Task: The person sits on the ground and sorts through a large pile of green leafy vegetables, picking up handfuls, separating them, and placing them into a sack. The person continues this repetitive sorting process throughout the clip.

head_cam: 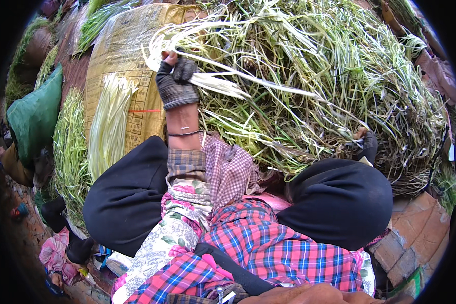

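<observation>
My left hand (178, 78), in a dark fingerless glove, is closed around several pale stalks (220, 84) of a chive-like plant. Their leafy ends loop above it, over the yellow printed sack. Low on the right, beside my right knee, my right hand (364, 141) pinches the thin end of a long strand (288, 88) stretching from near the left hand. Most of that hand and its forearm are hidden behind the knee. Both hands are over or against a large heap of tangled green stalks (326, 72). To the left, a neat bunch of pale yellow stalks (110, 129) lies on the sack (146, 125).
My bent knees (131, 197) flank a checked cloth (228, 163). Left of the sack lie more green stalks (71, 140) and a stuffed green sack (36, 116). A person's pink clothing (55, 247) shows at lower left. Flattened cardboard (418, 224) covers the ground at right.
</observation>
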### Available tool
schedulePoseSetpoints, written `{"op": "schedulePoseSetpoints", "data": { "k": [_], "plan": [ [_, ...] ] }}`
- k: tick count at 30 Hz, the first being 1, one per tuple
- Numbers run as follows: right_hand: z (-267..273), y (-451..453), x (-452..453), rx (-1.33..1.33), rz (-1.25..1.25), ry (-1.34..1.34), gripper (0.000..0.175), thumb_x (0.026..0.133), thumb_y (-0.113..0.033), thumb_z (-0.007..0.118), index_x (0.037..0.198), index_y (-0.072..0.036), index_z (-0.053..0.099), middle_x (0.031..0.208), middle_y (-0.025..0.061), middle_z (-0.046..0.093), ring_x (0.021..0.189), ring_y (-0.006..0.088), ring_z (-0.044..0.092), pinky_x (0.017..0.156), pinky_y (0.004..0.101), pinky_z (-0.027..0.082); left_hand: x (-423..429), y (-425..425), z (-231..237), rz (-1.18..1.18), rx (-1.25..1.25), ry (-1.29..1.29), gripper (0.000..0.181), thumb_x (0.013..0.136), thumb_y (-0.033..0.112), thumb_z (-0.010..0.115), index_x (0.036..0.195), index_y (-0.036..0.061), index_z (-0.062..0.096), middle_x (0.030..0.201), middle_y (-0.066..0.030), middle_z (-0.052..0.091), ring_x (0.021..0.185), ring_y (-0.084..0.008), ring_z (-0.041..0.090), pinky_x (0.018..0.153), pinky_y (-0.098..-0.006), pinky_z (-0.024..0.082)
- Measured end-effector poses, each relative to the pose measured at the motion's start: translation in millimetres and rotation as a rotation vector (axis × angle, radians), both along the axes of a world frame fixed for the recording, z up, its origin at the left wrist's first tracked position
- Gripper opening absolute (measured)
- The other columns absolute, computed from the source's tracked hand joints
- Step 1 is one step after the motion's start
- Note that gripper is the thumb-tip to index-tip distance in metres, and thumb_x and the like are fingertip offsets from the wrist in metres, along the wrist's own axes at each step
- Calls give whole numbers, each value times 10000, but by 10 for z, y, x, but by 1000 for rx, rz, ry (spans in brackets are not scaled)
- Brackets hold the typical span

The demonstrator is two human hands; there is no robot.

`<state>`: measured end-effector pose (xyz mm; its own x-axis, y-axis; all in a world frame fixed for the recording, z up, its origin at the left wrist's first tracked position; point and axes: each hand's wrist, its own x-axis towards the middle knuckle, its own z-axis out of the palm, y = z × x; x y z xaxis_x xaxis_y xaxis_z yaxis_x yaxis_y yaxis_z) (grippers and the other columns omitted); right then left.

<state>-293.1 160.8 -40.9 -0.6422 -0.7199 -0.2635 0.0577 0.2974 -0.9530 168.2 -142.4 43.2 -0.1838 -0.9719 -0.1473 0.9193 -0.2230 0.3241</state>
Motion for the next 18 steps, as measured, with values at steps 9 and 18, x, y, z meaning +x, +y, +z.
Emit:
{"op": "schedulePoseSetpoints", "data": {
  "k": [9, 18],
  "plan": [
    [1255, -1095, 1522, -216, 617, 40, 594, 760, 50, 531, 1316, -100, 388, 1281, 119, 457, 1170, 233, 459, 929, 319, 434, -1046, 680, 268, -265, 45, -359, 241, 750, -53, 561, 927, 99, 497, 619, 5, 472, 369, -69, 342, 336, -216, 312],
    [488, -1068, 1471, -104, 445, -494, 225, 905, -228, 502, 871, -37, 616, 603, -7, 532, 445, 47, 438, 385, 173, 312, -850, 396, -69, -274, 75, -405, 315, 773, -5, 592, 1066, 20, 479, 806, -121, 629, 366, -50, 396, 304, -199, 330]
  ]
}}
